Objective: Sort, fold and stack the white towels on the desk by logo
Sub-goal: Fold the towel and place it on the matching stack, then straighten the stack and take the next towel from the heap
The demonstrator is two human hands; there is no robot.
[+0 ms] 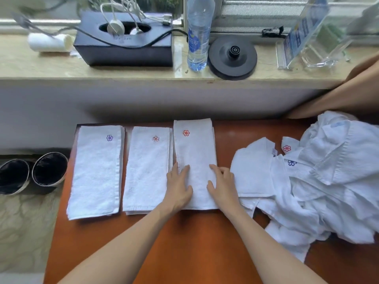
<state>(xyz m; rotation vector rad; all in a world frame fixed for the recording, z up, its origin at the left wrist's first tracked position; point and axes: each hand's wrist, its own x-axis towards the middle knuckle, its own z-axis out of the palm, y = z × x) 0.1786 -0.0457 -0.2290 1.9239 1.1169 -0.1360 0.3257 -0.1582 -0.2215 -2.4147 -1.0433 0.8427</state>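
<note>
The desk (205,242) is a smooth orange-brown surface below a stone sill (61,66). Nearest, the left hand (179,187) and right hand (222,183) lie flat with fingers extended, pressing the near end of the red-logo towel (194,150); neither grips it. The mid towel (146,171) and purple-logo towel (96,171) lie folded to the left. A crumpled pile (317,191) lies to the right, unsorted. The terry is probably soft, light and limp: expect sag and grip both corners of a short edge. Beyond, the sill carries a box (123,50) and bottle (198,37).
</note>
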